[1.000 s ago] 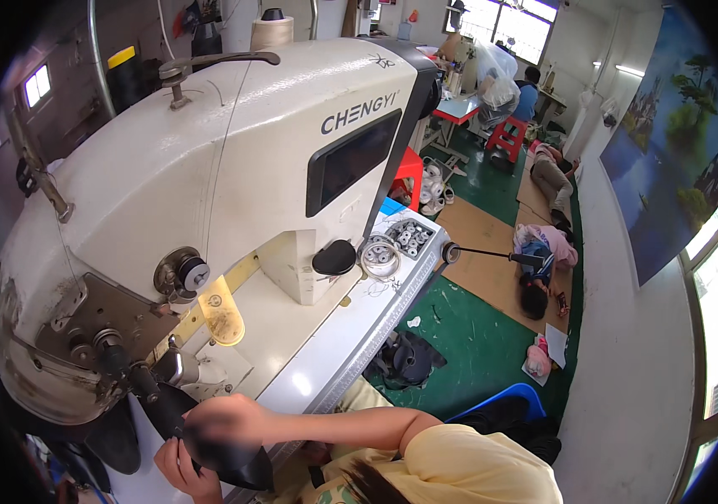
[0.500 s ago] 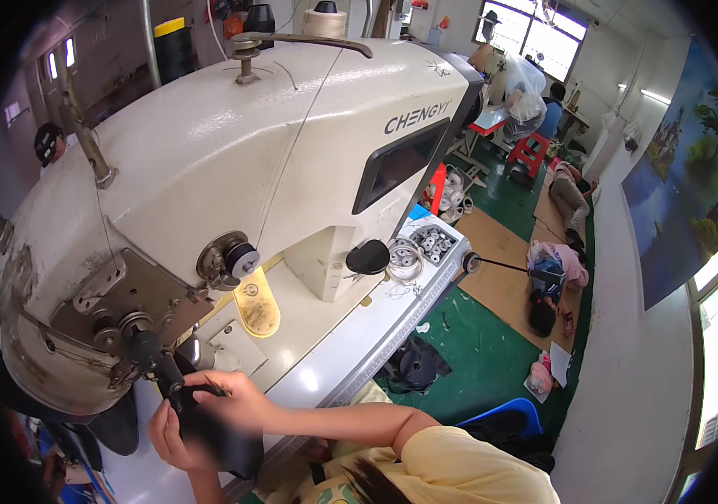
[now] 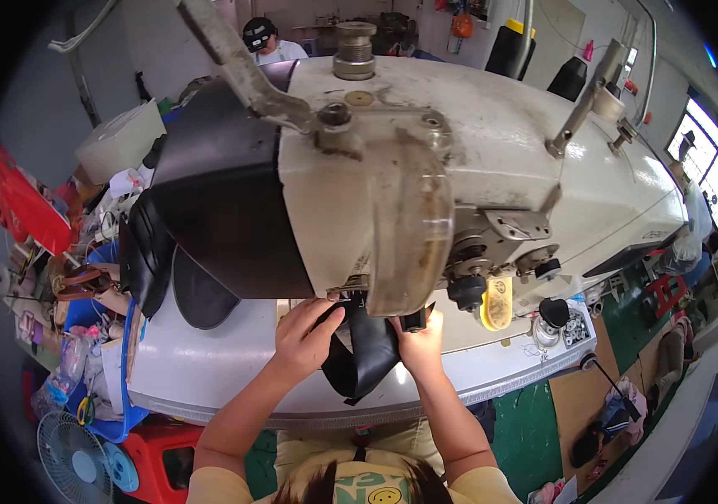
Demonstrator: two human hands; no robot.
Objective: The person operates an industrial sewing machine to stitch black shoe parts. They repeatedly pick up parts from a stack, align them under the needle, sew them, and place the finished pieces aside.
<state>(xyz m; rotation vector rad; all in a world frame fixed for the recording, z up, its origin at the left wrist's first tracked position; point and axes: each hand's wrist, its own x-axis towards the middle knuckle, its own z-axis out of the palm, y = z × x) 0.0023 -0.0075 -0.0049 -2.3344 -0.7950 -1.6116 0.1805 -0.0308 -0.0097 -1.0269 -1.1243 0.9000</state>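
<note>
A large white industrial sewing machine (image 3: pixel 493 109) stands in front of me, with its needle area low at the middle. Below it hangs a curved, glossy black leather-like piece (image 3: pixel 367 357), bent into a loop toward me. My left hand (image 3: pixel 304 336) closes on the piece's left edge, fingertips close to the needle area. On the other side my right hand (image 3: pixel 419 340) holds its right edge, thumb and fingers partly hidden by a black machine part. The machine head covers the piece's far end.
More black leather-like pieces (image 3: pixel 203 290) lie at the table's left. Beyond them are a blue bin (image 3: pixel 132 416) with clutter, a fan (image 3: pixel 77 462) and a red stool (image 3: pixel 153 458). Bobbins (image 3: pixel 577 328) sit right. Two people are in view: one behind the machine, one on the floor.
My view has swung left, so the machine's head end is now central. My hands, close together before, are now spread to either side of the black piece, which both still hold.
</note>
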